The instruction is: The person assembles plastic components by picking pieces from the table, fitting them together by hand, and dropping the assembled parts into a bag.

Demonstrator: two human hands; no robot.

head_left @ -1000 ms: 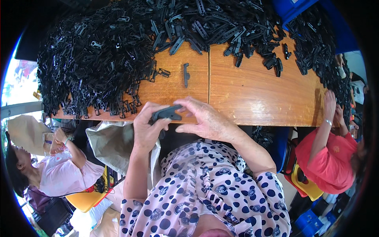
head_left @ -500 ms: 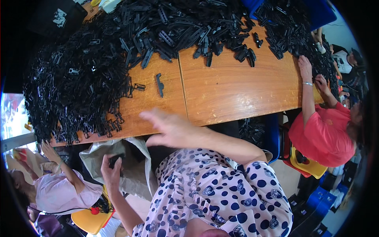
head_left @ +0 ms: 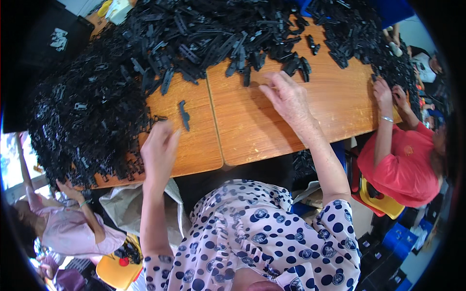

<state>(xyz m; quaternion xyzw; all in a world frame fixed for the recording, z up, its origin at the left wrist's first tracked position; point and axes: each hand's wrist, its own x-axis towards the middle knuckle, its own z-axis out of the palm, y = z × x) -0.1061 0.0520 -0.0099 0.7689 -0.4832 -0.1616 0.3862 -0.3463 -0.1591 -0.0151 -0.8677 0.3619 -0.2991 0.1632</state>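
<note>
Right hand, upper centre, loosely spread near heaped black plastic parts; left hand (blurred, grip cannot be told), centre left.

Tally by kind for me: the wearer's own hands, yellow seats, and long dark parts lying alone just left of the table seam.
Wearer's hands: 2 (left hand, right hand)
Yellow seats: 2 (left seat, right seat)
Lone long dark part: 1
Total: 5
</note>
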